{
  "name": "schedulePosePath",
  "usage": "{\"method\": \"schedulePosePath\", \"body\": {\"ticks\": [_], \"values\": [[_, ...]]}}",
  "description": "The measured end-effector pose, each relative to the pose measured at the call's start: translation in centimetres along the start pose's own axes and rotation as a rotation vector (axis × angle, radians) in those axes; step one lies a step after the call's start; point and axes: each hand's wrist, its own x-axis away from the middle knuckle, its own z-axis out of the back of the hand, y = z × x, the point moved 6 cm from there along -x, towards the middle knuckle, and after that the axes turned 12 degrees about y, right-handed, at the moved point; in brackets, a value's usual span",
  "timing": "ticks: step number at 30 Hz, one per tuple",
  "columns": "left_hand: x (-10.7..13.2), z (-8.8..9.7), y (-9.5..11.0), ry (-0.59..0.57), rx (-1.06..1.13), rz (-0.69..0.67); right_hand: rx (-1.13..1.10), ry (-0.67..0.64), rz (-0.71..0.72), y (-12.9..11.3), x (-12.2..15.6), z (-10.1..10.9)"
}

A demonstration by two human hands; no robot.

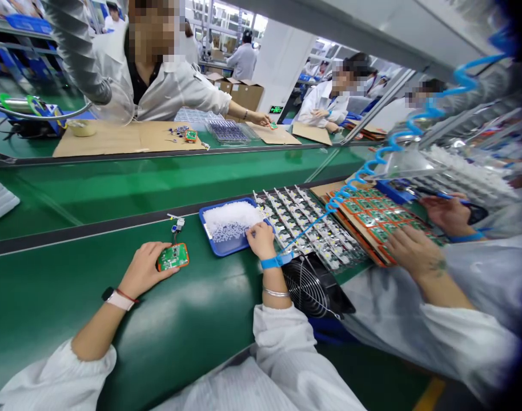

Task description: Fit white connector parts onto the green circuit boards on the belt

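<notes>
My left hand [144, 266] grips the left side of a green circuit board [174, 257] with an orange edge, just above the green work surface [184, 308]. A small white and blue component [177, 226] on short wires sticks out from the board's far side. My right hand [261, 240], with a blue wrist strap [277, 261], is over the right side of a blue tray [227, 249]. Its fingers are pinched together; whatever is between them is too small to make out. White and pale translucent small pieces [231, 216] fill the tray.
Rows of white-topped parts [306, 220] stand right of the tray, with a black fan [310, 288] in front. A coiled blue cord [385, 151] hangs across the right. A co-worker's hands [415, 254] are by orange-edged boards [372, 211]. Another person works across the green conveyor [158, 180].
</notes>
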Motion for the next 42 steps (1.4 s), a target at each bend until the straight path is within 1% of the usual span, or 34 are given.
{"method": "schedulePosePath", "body": {"ticks": [6,9,11,17,21,23,25,26,28,30,32,33,34,36,39,42], "values": [[0.0,0.0,0.0,0.004,0.009,0.006,-0.019,0.009,-0.010,0.2,0.1,-0.2],[0.0,0.0,0.0,0.009,0.006,0.004,-0.008,0.055,0.028,0.2,0.0,-0.1],[0.0,0.0,0.0,0.013,0.006,0.002,0.008,0.064,0.043,0.2,-0.1,-0.1],[0.0,0.0,0.1,0.006,-0.011,0.006,0.025,-0.010,0.034,0.0,0.0,-0.4],[0.2,0.1,0.5,-0.002,-0.021,0.020,0.006,-0.048,0.023,0.0,-0.1,-0.2],[0.5,0.1,1.0,-0.017,-0.012,0.015,-0.029,-0.060,0.016,-0.5,-0.3,0.2],[0.8,0.1,1.7,-0.040,0.005,0.000,-0.145,-0.046,0.051,-2.0,-0.3,0.8],[0.9,0.2,2.1,-0.046,0.021,-0.005,-0.238,-0.038,0.089,-3.4,0.0,1.0],[0.9,0.2,2.9,-0.030,0.090,-0.002,-0.462,-0.058,0.185,-6.8,1.2,1.1],[0.5,0.4,3.4,0.028,0.207,0.029,-0.660,-0.146,0.273,-10.7,3.3,0.5],[0.0,0.4,3.5,0.095,0.318,0.077,-0.769,-0.259,0.332,-13.9,5.8,-0.6],[-0.3,0.3,3.5,0.114,0.357,0.100,-0.799,-0.301,0.343,-15.1,6.8,-1.2],[-0.5,0.1,3.5,0.123,0.383,0.120,-0.817,-0.328,0.344,-15.8,7.6,-1.7],[-0.7,-0.3,3.3,0.115,0.414,0.149,-0.836,-0.354,0.331,-16.4,8.6,-2.6],[-0.6,-0.7,2.8,0.102,0.444,0.187,-0.837,-0.367,0.337,-16.2,8.8,-3.3],[-0.5,-0.8,2.3,0.111,0.472,0.228,-0.816,-0.380,0.362,-16.0,8.7,-3.6]]}}
